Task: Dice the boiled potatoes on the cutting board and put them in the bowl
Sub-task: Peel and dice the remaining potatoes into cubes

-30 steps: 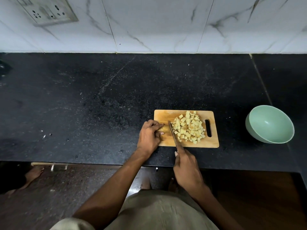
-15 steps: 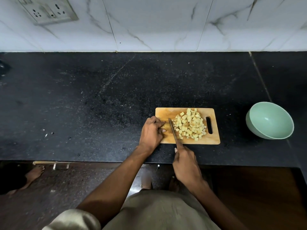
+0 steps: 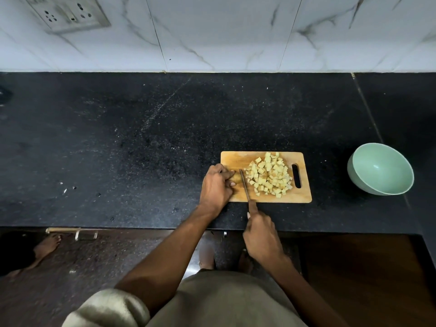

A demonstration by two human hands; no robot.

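We take the wooden cutting board [image 3: 266,178] as our landmark; it lies flat on the black countertop [image 3: 141,149]. On its right half, just left of the handle slot, we find a loose pile of diced potato [image 3: 269,177]. At the board's left end our left hand [image 3: 217,186] is curled down over a remaining potato piece [image 3: 236,178], fingers closed on it and pinning it to the wood; only a small part of the piece shows past the fingertips. Just off the board's near edge our right hand [image 3: 262,234] is wrapped tight around the handle of a knife [image 3: 245,185], forefinger laid along its back. The blade runs across the board between the held piece and the pile, close against the piece. The mint-green bowl [image 3: 379,169] stands well to the right of the board, apart from it, with nothing visible inside.
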